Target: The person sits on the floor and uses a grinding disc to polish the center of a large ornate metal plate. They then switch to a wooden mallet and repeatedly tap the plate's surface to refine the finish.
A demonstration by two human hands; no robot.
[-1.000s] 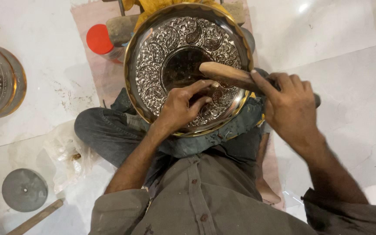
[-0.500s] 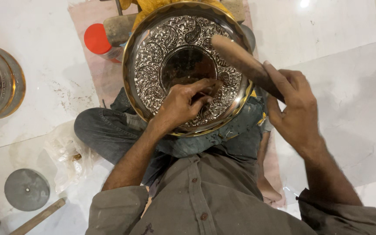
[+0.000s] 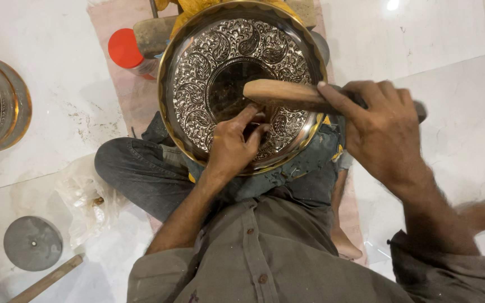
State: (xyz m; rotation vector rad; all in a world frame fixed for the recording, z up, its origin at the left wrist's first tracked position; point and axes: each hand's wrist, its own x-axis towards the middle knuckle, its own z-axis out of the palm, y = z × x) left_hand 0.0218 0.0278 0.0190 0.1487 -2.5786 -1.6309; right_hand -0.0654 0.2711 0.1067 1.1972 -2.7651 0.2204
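1. The embossed silver tray (image 3: pixel 242 84), gold-rimmed, rests on the lap at upper centre.
2. The left hand (image 3: pixel 234 143) pinches a small punch, barely visible, against it.
3. The right hand (image 3: pixel 385 132) grips a wooden mallet (image 3: pixel 284 95).
4. A glancing blow could probably skid the punch, scarring the relief.

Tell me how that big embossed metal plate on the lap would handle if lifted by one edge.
The embossed metal plate looks rigid, so it should probably hold its shape. It is wide with a polished gold rim, so it may feel heavy and slippery. Only the left hand steadies it, so it might tip.
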